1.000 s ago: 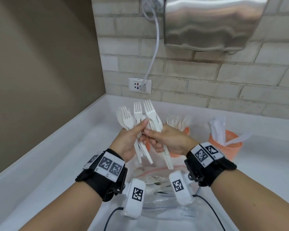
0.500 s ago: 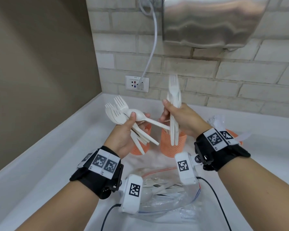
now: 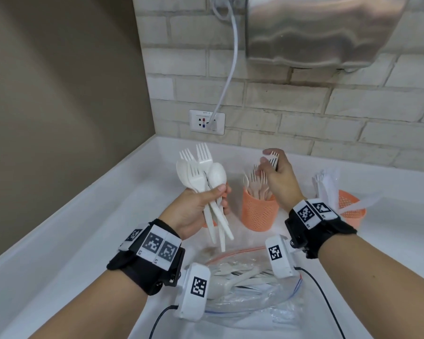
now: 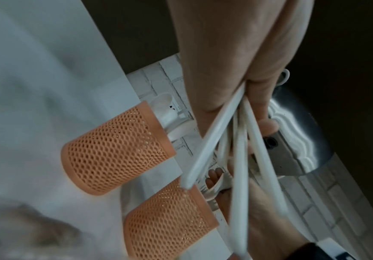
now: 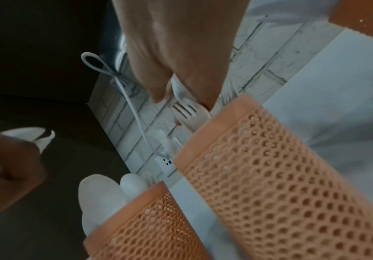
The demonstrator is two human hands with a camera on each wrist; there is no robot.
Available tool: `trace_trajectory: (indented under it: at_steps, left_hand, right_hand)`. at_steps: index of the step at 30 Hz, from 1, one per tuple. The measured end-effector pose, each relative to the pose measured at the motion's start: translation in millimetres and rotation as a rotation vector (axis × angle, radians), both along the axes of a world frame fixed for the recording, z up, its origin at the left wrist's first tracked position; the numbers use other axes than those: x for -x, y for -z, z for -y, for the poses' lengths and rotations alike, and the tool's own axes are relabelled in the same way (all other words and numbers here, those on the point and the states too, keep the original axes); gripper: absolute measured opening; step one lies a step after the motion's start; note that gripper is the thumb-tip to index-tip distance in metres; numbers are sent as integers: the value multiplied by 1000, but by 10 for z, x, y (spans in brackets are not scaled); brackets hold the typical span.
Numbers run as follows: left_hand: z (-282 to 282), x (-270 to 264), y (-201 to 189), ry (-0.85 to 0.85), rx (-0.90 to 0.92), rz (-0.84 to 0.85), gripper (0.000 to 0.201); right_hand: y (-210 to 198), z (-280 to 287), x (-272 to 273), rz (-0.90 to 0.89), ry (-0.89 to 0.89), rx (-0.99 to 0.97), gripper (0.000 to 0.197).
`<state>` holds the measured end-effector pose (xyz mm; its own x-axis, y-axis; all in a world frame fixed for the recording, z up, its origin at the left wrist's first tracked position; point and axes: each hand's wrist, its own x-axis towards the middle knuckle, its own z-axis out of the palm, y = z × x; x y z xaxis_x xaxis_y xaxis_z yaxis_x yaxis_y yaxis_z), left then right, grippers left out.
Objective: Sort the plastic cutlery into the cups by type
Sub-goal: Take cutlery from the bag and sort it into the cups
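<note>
My left hand grips a mixed bunch of white forks and spoons by the handles, heads up, in front of the left orange mesh cup, which holds spoons. My right hand pinches a few forks over the middle cup, their handles down inside it among several other forks. The right cup holds white knives. In the head view my left hand hides most of the spoon cup.
A clear zip bag with more white cutlery lies on the white counter between my wrists. Behind the cups stands a brick wall with a socket, a white cord and a steel dryer. A brown wall closes the left side.
My right hand pulled forks out of the left hand's bunch, raised them, then lowered them into the middle cup. The left hand's bunch has swung more upright.
</note>
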<state>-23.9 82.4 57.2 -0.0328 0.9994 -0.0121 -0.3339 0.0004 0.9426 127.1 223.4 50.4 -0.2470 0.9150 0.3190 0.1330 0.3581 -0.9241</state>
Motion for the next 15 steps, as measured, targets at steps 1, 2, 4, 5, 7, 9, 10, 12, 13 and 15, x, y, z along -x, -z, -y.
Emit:
trace_trajectory:
  at_steps: [1, 2, 4, 5, 7, 9, 10, 12, 13, 15]
  left_hand:
    - [1, 3, 13, 5, 5, -26, 15]
    - [3, -1, 19, 11, 6, -38, 15]
    - [-1, -15, 16, 25, 0, -37, 13]
    - [-5, -20, 12, 33, -4, -37, 13]
    - [-5, -30, -3, 61, -13, -54, 11]
    - [2, -45, -18, 96, -24, -73, 13]
    - [6, -57, -24, 111, -32, -77, 14]
    - [9, -96, -41, 126, -40, -80, 16]
    - [11, -115, -48, 128, -39, -72, 16]
    - [26, -136, -57, 146, -53, -48, 16]
  right_hand:
    - [29, -10, 3, 52, 12, -5, 9]
    - [60, -30, 2, 118, 15, 4, 14]
    - [90, -56, 6, 234, -13, 62, 18]
    - [78, -55, 4, 292, -16, 69, 18]
    - [-4, -37, 0, 408, 65, -24, 33]
    - [-173, 90, 24, 362, 154, -210, 43]
    - [-267, 186, 54, 288, 139, -270, 42]
    - [-459, 400, 125, 166, -62, -201, 34]
    - [-530, 501, 158, 142, -214, -89, 29]
    - [-595, 625, 206, 119, -428, 132, 25]
